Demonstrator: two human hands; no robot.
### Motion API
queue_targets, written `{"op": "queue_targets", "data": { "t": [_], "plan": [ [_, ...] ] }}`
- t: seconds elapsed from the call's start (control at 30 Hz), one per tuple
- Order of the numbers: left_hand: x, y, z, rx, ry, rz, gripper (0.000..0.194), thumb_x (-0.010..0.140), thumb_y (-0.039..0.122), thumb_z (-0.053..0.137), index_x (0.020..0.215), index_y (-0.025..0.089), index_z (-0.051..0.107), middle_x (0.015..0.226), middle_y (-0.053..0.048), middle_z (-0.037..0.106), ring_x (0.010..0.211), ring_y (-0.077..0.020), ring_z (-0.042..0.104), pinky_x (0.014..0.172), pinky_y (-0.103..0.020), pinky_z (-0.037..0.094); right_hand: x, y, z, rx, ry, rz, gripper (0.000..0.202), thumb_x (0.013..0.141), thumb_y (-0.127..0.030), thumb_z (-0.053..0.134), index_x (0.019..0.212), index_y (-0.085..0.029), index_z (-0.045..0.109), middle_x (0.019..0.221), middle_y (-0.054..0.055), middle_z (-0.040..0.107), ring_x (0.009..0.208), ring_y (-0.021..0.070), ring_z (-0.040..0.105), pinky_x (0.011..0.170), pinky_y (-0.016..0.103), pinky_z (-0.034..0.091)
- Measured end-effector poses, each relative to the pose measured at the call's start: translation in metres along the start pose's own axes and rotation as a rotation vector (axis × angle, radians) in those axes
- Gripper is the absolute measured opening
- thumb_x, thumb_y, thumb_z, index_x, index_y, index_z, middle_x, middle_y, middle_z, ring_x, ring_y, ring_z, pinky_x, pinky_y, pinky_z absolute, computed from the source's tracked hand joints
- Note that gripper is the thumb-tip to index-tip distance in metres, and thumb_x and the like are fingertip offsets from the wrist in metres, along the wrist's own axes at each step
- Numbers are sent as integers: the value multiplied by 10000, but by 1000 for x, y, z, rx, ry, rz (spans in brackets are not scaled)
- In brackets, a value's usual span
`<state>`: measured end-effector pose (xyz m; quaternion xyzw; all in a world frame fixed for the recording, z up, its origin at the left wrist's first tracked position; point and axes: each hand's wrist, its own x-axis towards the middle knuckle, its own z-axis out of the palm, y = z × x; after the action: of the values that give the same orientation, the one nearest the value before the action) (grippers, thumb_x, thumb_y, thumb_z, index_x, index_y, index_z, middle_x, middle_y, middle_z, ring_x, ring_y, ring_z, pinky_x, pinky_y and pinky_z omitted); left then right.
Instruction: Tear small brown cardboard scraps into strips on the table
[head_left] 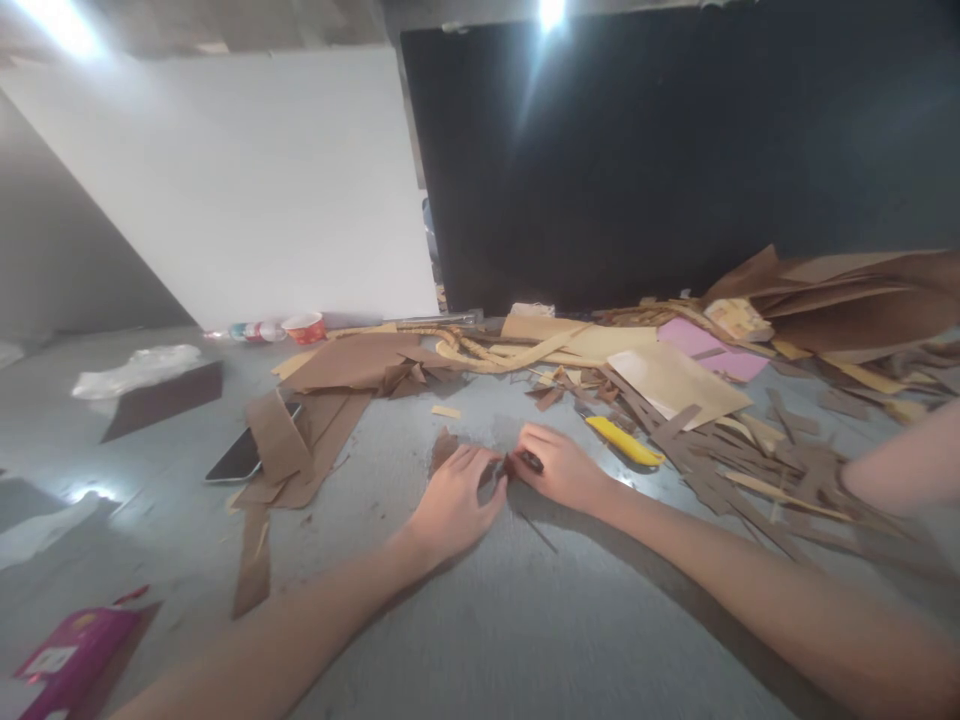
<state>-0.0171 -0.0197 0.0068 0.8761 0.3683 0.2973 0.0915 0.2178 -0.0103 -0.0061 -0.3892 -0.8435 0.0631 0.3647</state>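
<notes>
My left hand (457, 503) and my right hand (559, 466) meet low over the grey table, fingertips almost touching. Between their pinched thumbs and fingers is a small dark brown scrap (508, 464), which looks like paper or thin leather; its shape is mostly hidden. Just behind my left fingers lies another brown piece (442, 447). A yellow utility knife (624, 442) rests to the right of my right hand. One thin dark strip (538, 530) lies on the table below my hands.
Brown sheets (352, 362) and a phone (241, 457) partly under a brown strip lie left. Many cut strips (750, 480) and a pink sheet (709, 350) cover the right, where another person's arm (911, 462) reaches in. A purple packet (79, 655) sits front left. Upright white (285, 180) and black (675, 150) panels stand behind.
</notes>
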Motion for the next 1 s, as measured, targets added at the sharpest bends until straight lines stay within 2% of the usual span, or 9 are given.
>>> {"op": "queue_targets", "data": {
  "t": [0.17,0.3,0.4,0.5,0.6,0.67,0.73,0.83,1.0],
  "plan": [
    [-1,-4,2,-13,23,45,72,1057,243,632,1093,222,691,999,-56,746,983,-238,712,854,-380,598,-1,0,-2,44,27,35,246,1123,-290,569,887,-225,593,891,25,624,795,173,600,753,296,468],
    [-2,-10,3,-43,56,33,214,1118,204,518,1062,220,724,961,-48,754,956,-215,712,821,-351,596,0,-1,-5,78,-15,-18,239,1151,-334,529,961,-225,623,959,57,664,879,194,631,813,313,496],
    [-2,-13,4,-47,86,3,231,1122,205,516,1046,219,733,950,-44,753,947,-206,714,812,-337,591,0,1,-5,114,-19,-25,192,1117,-389,617,1031,-222,658,1016,69,690,897,201,638,837,331,513],
    [-3,-14,5,-51,113,-19,220,1122,214,527,1049,225,735,947,-40,755,962,-206,713,820,-333,588,1,3,-3,178,-14,14,189,1079,-409,685,1066,-221,687,1047,68,703,848,185,641,807,329,530],
    [-3,-14,4,-55,116,-6,211,1122,225,535,1054,228,734,948,-40,757,973,-210,707,832,-340,596,2,6,-3,224,-24,-29,192,1108,-380,639,1032,-221,716,997,62,714,830,181,659,776,326,540],
    [-1,-12,3,-51,122,27,216,1126,224,523,1097,229,736,1003,-49,771,997,-213,706,870,-360,611,2,8,-5,163,-7,-99,217,1133,-346,594,1026,-227,741,988,69,733,872,195,679,819,349,541],
    [0,-10,2,-30,119,55,244,1128,210,498,1204,229,729,1145,-68,784,1087,-227,703,972,-409,618,2,11,-8,12,9,-172,247,1147,-308,558,1029,-229,760,995,78,746,910,213,679,874,385,525],
    [1,-7,4,16,66,62,326,1117,193,481,1372,222,681,1348,-100,746,1245,-258,675,1108,-486,590,1,17,-12,-224,-51,-265,304,1151,-244,511,987,-213,765,964,82,722,892,226,647,871,404,494],
    [-1,-11,11,13,-25,32,426,1088,163,433,1455,200,647,1382,-127,739,1334,-274,662,1150,-511,587,1,24,-11,-326,-123,-296,284,1127,-175,522,969,-200,757,954,74,681,879,221,609,867,382,465]
  ]
}}
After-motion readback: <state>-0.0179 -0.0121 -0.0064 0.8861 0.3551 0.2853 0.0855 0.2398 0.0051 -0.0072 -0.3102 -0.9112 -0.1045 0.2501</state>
